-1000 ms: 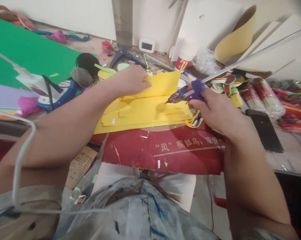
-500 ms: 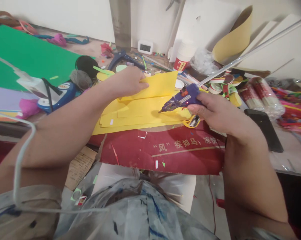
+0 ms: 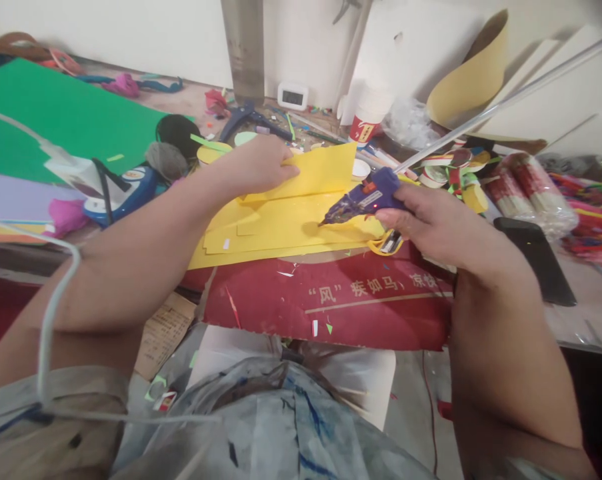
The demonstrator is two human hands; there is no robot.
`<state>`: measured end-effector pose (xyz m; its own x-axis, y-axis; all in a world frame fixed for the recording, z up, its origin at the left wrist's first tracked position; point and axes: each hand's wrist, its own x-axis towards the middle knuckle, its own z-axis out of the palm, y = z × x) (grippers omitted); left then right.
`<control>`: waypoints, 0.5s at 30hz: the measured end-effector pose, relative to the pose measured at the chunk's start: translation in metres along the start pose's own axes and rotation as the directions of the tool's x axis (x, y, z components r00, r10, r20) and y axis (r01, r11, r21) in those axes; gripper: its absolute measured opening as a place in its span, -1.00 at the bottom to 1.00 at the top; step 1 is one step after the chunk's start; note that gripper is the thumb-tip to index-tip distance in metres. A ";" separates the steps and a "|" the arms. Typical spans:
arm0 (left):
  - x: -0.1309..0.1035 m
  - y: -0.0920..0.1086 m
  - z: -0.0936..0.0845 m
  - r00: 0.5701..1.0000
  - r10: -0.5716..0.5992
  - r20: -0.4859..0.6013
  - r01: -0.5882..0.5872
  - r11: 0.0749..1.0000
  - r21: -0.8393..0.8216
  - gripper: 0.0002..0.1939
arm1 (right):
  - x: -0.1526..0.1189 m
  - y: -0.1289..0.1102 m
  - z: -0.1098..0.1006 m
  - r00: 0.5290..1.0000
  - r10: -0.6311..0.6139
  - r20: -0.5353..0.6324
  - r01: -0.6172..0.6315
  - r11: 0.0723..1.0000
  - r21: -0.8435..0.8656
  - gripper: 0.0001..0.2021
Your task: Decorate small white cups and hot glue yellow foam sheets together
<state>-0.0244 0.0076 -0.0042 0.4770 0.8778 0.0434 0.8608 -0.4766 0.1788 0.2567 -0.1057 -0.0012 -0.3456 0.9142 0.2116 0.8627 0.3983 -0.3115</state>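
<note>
Pinched in my left hand (image 3: 268, 165) is a strip of yellow paper (image 3: 328, 168), its near part raised off the sheets under it. My right hand (image 3: 425, 217) is wrapped around a purple hot glue gun (image 3: 363, 197) with a long clear glue stick (image 3: 505, 103) coming out of its back. The gun's nozzle points down and left, just over the stacked yellow sheets (image 3: 281, 230); whether it touches them I cannot tell. Yellow-handled scissors (image 3: 385, 244) lie below the gun, partly covered.
A red printed cardboard (image 3: 325, 313) lies under the yellow sheets. A black phone (image 3: 535, 260) is at right. Behind stand a paper cup (image 3: 368, 120) and a small digital clock (image 3: 293, 96). A power strip (image 3: 125, 193) and a green sheet (image 3: 65, 120) are at left.
The view has shifted slightly, so everything sits a little further right. Both hands keep the same hold on the paper and the glue gun, with almost no movement.
</note>
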 end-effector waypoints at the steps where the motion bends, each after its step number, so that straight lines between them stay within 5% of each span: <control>1: 0.000 0.000 0.001 1.000 0.000 -0.008 0.000 1.000 -0.001 -0.58 | 0.000 0.001 -0.001 1.000 -0.002 0.005 0.001 1.000 0.009 -0.56; 15: 0.002 -0.001 0.004 1.000 0.017 -0.019 -0.017 1.000 -0.019 -0.59 | 0.002 -0.009 0.008 0.998 -0.060 -0.010 0.061 0.996 0.065 -0.54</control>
<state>-0.0238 0.0100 -0.0085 0.4882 0.8703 0.0649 0.8488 -0.4908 0.1964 0.2454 -0.1071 -0.0056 -0.3934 0.8877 0.2394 0.8141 0.4573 -0.3580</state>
